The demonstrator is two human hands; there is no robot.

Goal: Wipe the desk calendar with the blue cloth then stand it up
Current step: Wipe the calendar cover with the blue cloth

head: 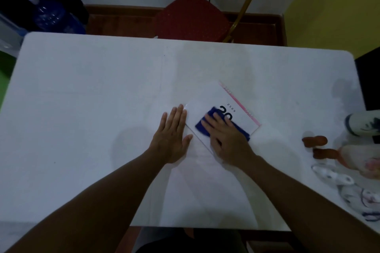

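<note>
I see my left hand [173,135] spread flat, palm down, fingertips touching the flat white spiral-bound desk calendar [236,107] lying mid-table. My right hand [226,137] presses open-fingered on the soft, crumpled blue cloth [202,126] atop it.

left hand [172,137] flat, fingers spread, right hand [224,137] palm down, both forearms extended

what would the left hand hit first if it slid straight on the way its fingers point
Probably nothing: the left hand points up and slightly right, past the desk calendar corner beside its fingertips, over bare table toward the red chair. It may graze that corner.
</note>
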